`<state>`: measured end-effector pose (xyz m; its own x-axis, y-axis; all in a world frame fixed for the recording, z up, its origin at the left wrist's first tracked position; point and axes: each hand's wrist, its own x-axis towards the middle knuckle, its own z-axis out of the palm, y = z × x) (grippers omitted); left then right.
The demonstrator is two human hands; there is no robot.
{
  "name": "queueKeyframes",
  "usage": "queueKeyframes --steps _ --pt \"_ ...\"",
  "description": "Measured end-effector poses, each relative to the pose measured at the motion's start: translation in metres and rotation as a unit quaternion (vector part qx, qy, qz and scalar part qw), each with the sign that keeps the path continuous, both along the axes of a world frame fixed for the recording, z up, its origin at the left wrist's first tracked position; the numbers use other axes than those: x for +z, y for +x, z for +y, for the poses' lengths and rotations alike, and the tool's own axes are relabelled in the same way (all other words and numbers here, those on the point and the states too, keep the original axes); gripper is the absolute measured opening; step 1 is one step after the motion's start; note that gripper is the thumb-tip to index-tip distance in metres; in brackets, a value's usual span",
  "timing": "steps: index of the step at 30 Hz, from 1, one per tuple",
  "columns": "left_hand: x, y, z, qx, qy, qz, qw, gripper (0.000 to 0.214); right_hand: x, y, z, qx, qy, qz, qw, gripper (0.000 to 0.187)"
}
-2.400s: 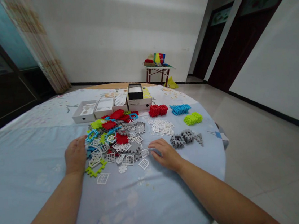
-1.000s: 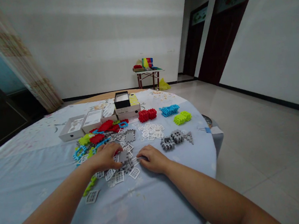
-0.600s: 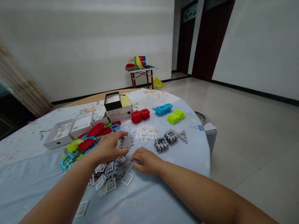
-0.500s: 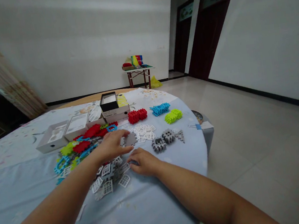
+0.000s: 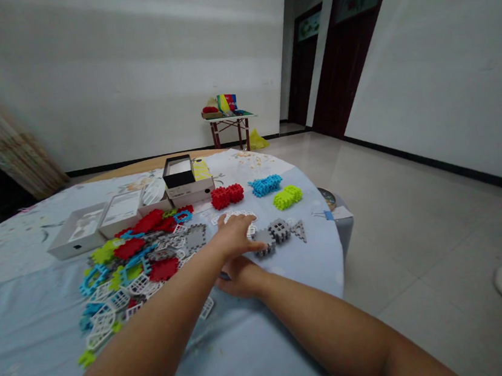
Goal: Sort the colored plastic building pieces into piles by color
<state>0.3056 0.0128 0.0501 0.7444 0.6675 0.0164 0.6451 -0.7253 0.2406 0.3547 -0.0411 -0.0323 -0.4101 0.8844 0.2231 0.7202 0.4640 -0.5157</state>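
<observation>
My left hand reaches across above my right hand, thumb and fingers curved around the edge of a grey toothed plate. This plate overlaps a grey cube built from interlocking pieces, hiding most of it. A second grey cube and a grey triangular piece sit just to the right. My right hand rests low over the cloth, closed on a dark grey piece that is mostly hidden. White window-shaped pieces lie partly behind my left hand.
A mixed pile of building pieces spreads over the left. Open white boxes and a stacked black box stand behind it. Red, blue and green assembled blocks sit farther back. The round table's edge curves along the right.
My left hand has moved right, carrying the grey toothed plate from beside the pile to over the grey cube. My right hand has stayed nearly in place.
</observation>
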Motion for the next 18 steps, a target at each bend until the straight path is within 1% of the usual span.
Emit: queueKeyframes --steps 1,3,5,7,10,12,13,15,18 --pt "0.0 -0.007 0.002 0.007 0.006 -0.015 1.0 0.075 -0.001 0.001 -0.001 0.011 0.003 0.013 1.0 0.037" --pt "0.002 -0.03 0.008 0.029 0.022 -0.058 0.998 0.071 -0.002 0.002 -0.002 0.024 0.018 0.039 0.999 0.027" --pt "0.004 -0.063 0.015 0.066 0.038 -0.111 0.991 0.062 -0.004 0.003 -0.004 0.031 0.037 0.059 0.997 0.022" --pt "0.002 -0.102 0.018 0.122 0.036 -0.158 0.979 0.055 -0.004 0.003 -0.005 0.032 0.048 0.078 0.995 0.02" --pt "-0.008 -0.158 0.015 0.216 0.023 -0.193 0.957 0.05 -0.005 0.001 -0.006 0.022 0.044 0.088 0.995 0.019" --pt "-0.019 -0.186 0.008 0.25 0.013 -0.182 0.951 0.048 -0.006 -0.001 -0.006 0.02 0.046 0.081 0.996 0.018" --pt "-0.024 -0.195 0.003 0.252 0.008 -0.173 0.952 0.047 -0.006 -0.002 -0.006 0.021 0.048 0.076 0.996 0.017" --pt "-0.033 -0.205 -0.008 0.224 0.007 -0.147 0.963 0.045 -0.007 -0.002 -0.006 0.023 0.051 0.069 0.996 0.015" --pt "-0.039 -0.206 -0.021 0.165 0.031 -0.097 0.981 0.042 -0.006 -0.001 -0.006 0.019 0.05 0.062 0.997 0.014"
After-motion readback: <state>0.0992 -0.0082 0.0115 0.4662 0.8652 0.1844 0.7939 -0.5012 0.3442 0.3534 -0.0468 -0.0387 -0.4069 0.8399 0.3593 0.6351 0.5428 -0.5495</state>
